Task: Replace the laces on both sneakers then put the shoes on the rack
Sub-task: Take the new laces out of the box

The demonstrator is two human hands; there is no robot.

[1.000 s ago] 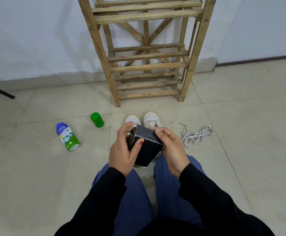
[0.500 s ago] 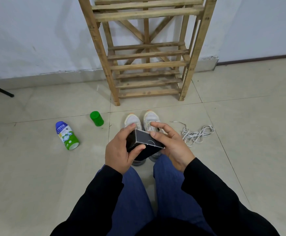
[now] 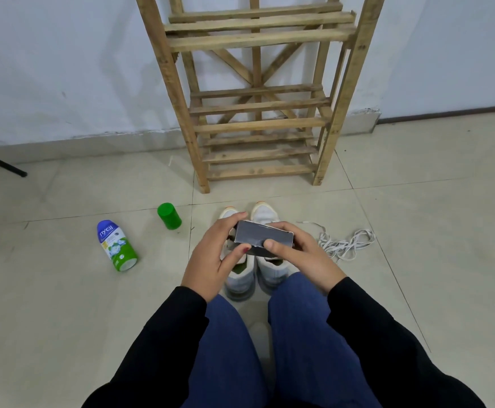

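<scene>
box [image 3: 262, 235] prob. flatter, L hand [image 3: 211, 256], R hand [image 3: 305, 260] gripping

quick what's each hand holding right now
Left hand: holds the small dark box by its left end.
Right hand: holds the same box, thumb on its top face.

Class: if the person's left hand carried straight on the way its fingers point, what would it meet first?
The left hand grips the dark box, so that comes first. Beyond it, probably the bottom slats of the wooden rack, passing over the toes of the sneakers; depth is unclear.
</scene>
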